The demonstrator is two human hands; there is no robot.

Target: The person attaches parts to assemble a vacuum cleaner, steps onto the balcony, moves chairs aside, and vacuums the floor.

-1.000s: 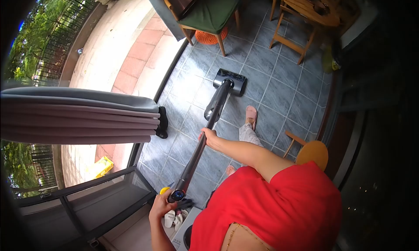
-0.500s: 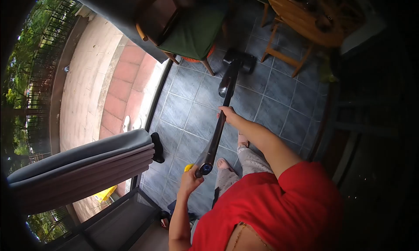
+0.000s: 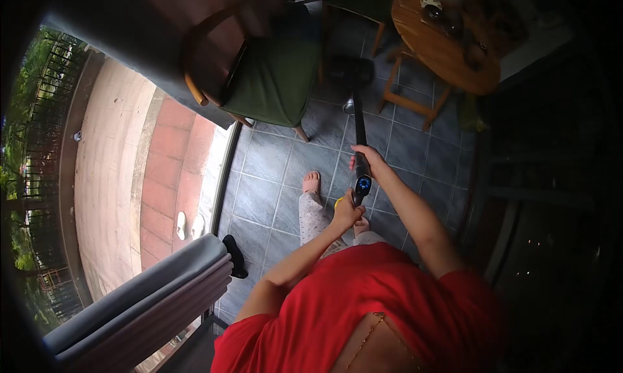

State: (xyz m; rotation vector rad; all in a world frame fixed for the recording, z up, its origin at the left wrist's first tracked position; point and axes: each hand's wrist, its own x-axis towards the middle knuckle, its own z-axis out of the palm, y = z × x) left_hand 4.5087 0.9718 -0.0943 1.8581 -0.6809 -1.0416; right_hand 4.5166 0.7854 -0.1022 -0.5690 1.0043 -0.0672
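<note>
A dark stick floor cleaner (image 3: 361, 128) reaches away from my body, its wide head (image 3: 350, 71) on the shaded tiles between a chair and a table. My left hand (image 3: 349, 212) is wrapped round the rear grip, beside a small yellow part. Farther forward, my right hand (image 3: 368, 157) closes on the body just ahead of the round lit display (image 3: 363, 184). The tube slopes down from my hands to the floor.
The green-seated chair (image 3: 272, 78) stands ahead on the left, the oval wooden table (image 3: 428, 39) ahead on the right. A bunched grey curtain (image 3: 149, 301) hangs by the doorway at left, with a black object (image 3: 235, 256) near it. White slippers (image 3: 182, 225) lie outside.
Both hands have come closer together, the left moving forward and to the right. The cleaner's head is farther in between chair and table. One foot has stepped forward.
</note>
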